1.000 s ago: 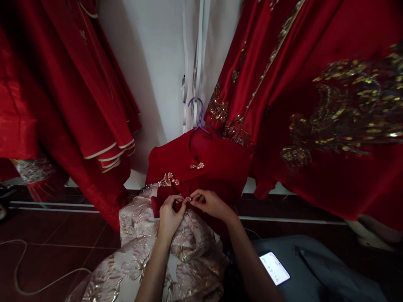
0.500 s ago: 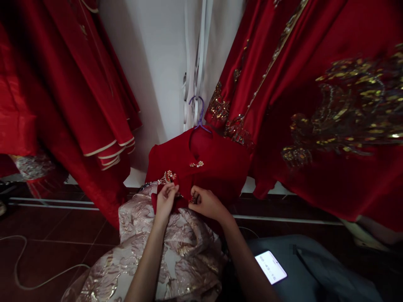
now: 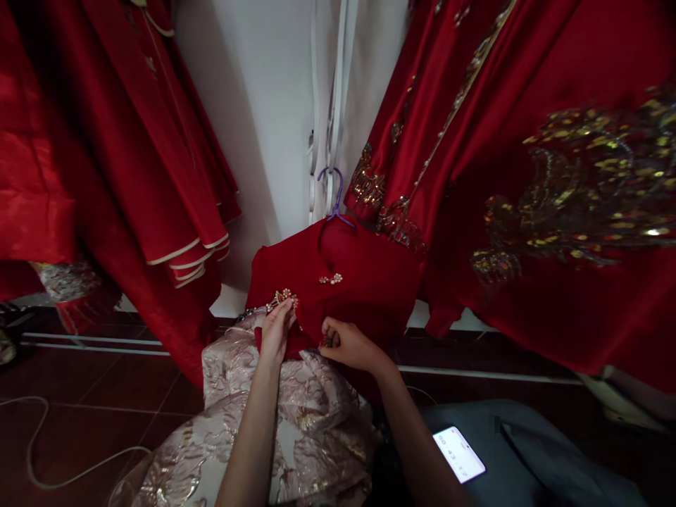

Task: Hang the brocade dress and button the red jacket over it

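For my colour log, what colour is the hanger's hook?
The hanger's hook is purple, clearest in the head view.

Dim light; phone screen [image 3: 458, 454] glaring (brightest spot); soft shadow across wall [image 3: 279, 91].

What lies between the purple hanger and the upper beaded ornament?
In the head view, the open neckline of the red garment lies between the purple hanger and upper beaded ornament.

Between the fingers of the left hand [image 3: 275, 332] and right hand [image 3: 351, 343], a narrow gap opens over the red top [image 3: 377, 285]; just above it, a raised flower brooch [image 3: 331, 279] juts out; farther up, the purple hanger [image 3: 338, 201] bars the middle; bunched patterned cloth [image 3: 222, 443] crowds the space below the fingers.
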A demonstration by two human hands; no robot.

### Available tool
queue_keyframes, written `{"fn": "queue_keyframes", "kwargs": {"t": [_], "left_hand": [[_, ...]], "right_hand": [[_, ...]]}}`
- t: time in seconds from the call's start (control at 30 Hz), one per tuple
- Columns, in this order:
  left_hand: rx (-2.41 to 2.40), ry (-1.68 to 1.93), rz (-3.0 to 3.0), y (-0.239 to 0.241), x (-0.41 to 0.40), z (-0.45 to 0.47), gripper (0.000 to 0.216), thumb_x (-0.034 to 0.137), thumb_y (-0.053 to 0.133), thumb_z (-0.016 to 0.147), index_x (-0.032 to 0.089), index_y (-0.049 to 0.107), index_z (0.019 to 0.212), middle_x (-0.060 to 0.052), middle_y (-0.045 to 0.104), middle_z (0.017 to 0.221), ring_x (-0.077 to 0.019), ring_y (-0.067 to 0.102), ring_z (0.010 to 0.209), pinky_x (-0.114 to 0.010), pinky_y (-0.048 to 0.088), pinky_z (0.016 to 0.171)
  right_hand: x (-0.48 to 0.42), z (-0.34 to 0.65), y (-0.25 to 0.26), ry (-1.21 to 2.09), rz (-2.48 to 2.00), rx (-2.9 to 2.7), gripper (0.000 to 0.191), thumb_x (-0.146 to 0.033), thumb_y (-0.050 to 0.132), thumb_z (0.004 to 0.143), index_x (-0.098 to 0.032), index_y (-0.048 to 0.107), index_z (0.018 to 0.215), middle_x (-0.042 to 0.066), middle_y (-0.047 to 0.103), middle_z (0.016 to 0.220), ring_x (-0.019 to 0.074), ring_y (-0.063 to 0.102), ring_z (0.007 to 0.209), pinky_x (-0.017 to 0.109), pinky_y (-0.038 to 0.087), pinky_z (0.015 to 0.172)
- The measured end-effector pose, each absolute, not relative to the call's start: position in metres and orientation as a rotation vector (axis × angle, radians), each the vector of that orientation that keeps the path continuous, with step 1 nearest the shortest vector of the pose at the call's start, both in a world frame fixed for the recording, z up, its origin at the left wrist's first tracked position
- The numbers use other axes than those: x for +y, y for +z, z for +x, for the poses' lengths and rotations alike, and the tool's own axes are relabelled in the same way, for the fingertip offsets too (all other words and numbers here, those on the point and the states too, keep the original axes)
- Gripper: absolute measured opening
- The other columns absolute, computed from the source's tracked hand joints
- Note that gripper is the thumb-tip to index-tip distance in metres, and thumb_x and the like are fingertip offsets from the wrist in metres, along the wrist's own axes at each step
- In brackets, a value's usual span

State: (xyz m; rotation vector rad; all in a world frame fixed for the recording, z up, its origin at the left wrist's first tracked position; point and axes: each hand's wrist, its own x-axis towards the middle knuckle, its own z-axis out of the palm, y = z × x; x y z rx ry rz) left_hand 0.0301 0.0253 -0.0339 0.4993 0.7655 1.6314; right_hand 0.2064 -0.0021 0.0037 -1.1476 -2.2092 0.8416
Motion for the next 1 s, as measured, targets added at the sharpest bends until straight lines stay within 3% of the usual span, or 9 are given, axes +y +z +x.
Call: {"fn": "queue_keyframes", "kwargs": {"t": [0.43,0.63,0.77,0.83,1.0], "left_hand": [[0.829,1.67,0.524,-0.038,0.026,0.034,0.028,0.02,0.073,0.061,0.014,0.068,0.088,-0.005,0.071,0.086,-0.0098,0.065,0.074,-0.02,0.047,0.074],[0.839,1.654,0.578,-0.035,0.023,0.035,0.033,0.028,0.075,0.058,0.014,0.067,0.087,-0.003,0.071,0.082,-0.0078,0.063,0.067,-0.017,0.046,0.067],[0.876,1.477,0.669,-0.013,0.015,0.038,0.039,0.044,0.069,0.065,0.011,0.066,0.087,-0.006,0.069,0.076,-0.0127,0.063,0.063,-0.021,0.045,0.058],[0.883,1.437,0.812,0.003,0.013,0.042,0.041,0.048,0.064,0.07,0.011,0.067,0.088,-0.007,0.069,0.077,-0.0149,0.063,0.066,-0.022,0.045,0.059],[1.041,1.508,1.6,0.04,0.023,0.055,0.026,0.038,0.064,0.074,0.02,0.068,0.092,-0.002,0.064,0.075,-0.012,0.057,0.068,-0.021,0.042,0.068]], "right_hand": [[-0.004,0.212,0.005,0.841,-1.146,-2.245,0.018,-0.019,0.06,0.067,-0.021,0.045,0.076,-0.005,0.056,0.063,0.0113,0.054,0.061,0.021,0.038,0.057],[-0.003,0.215,0.003,0.892,-1.154,-2.247,0.019,-0.02,0.061,0.067,-0.02,0.046,0.078,-0.003,0.057,0.065,0.0115,0.055,0.062,0.022,0.039,0.058],[-0.004,0.218,0.003,0.971,-1.211,-2.247,0.02,-0.022,0.063,0.068,-0.018,0.05,0.083,-0.002,0.057,0.065,0.0117,0.055,0.062,0.022,0.039,0.057],[-0.005,0.22,0.005,0.987,-1.204,-2.267,0.02,-0.021,0.063,0.068,-0.018,0.051,0.084,-0.003,0.057,0.065,0.0113,0.054,0.061,0.022,0.039,0.057],[-0.007,0.223,0.011,1.031,-1.157,-2.317,0.019,-0.017,0.063,0.067,-0.018,0.053,0.082,-0.003,0.056,0.066,0.0103,0.052,0.061,0.021,0.038,0.056]]}}
